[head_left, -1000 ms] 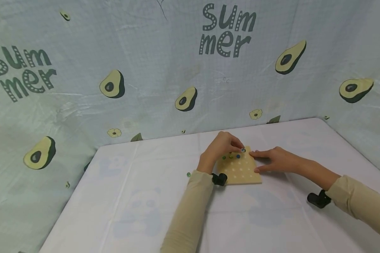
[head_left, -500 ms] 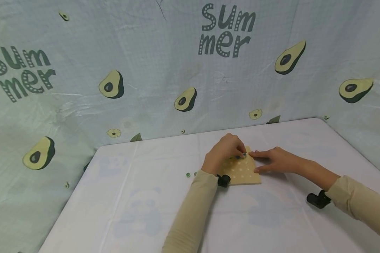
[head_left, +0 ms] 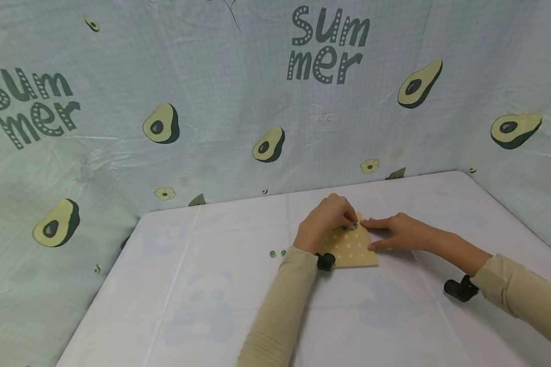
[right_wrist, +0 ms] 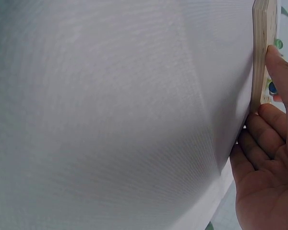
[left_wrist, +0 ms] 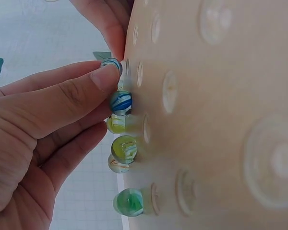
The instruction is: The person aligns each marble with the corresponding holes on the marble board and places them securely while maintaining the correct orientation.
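A square pale wooden board (head_left: 355, 255) with rows of round dimples lies on the table. My left hand (head_left: 327, 220) is over its far part, thumb and fingers pinching a glass marble (left_wrist: 111, 63) with blue and white swirls close above the surface. Below it in the left wrist view, a blue-striped marble (left_wrist: 120, 103), a yellow-green marble (left_wrist: 124, 148) and a green marble (left_wrist: 128, 202) sit on the board, others partly behind them. My right hand (head_left: 404, 233) rests at the board's right edge (right_wrist: 260, 57), thumb and extended fingers touching it.
Two loose green marbles, one farther left (head_left: 272, 254) and one beside my left sleeve (head_left: 283, 253), lie on the white panda-print tablecloth (head_left: 202, 306). Behind the table hangs a curtain (head_left: 220, 102) with avocado prints. Each wrist wears a small black camera (head_left: 461, 289).
My left hand has shifted slightly right and nearer with its marble, now covering more marbles on the board. A second loose green marble shows beside the sleeve. The right hand stays put.
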The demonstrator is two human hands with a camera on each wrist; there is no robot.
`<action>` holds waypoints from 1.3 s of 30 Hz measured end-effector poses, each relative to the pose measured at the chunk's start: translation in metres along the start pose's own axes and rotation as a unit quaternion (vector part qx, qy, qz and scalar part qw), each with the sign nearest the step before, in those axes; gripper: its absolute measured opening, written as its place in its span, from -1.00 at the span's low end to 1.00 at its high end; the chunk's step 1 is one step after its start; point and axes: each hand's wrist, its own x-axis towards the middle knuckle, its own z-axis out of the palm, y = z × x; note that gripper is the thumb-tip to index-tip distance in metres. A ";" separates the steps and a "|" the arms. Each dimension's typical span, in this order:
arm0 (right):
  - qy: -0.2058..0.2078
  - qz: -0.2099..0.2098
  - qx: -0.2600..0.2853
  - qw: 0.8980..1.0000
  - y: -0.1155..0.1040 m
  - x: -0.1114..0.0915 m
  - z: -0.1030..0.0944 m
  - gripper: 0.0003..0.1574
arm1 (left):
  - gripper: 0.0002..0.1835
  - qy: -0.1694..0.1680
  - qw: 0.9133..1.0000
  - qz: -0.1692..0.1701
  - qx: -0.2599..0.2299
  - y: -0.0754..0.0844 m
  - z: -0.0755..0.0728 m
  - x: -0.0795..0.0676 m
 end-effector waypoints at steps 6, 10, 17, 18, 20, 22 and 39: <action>-0.001 0.005 0.002 1.000 0.000 0.000 -0.001 0.01 | -0.85 -0.007 1.000 0.007 0.011 0.001 0.000 0.002; 0.000 0.002 0.000 1.000 0.001 0.000 -0.001 0.01 | -0.85 -0.007 1.000 0.012 0.019 0.001 -0.001 0.002; 0.003 0.000 -0.003 1.000 0.001 -0.001 -0.001 0.00 | -0.84 0.005 1.000 0.021 0.023 0.003 -0.004 -0.001; 0.004 0.000 -0.005 1.000 0.001 -0.001 -0.001 0.00 | -0.83 0.009 0.999 0.024 0.022 0.003 -0.006 -0.002; 0.004 0.000 -0.007 1.000 0.000 -0.001 -0.001 0.00 | -0.83 0.014 0.999 0.028 0.024 0.003 -0.012 -0.004; 0.005 0.000 -0.008 1.000 0.000 -0.001 -0.001 -0.01 | -0.82 0.021 0.999 0.035 0.031 0.001 -0.020 -0.009; -0.005 0.041 -0.012 0.999 -0.002 0.002 0.003 0.02 | -0.78 0.016 0.998 0.020 -0.058 -0.081 -0.076 -0.107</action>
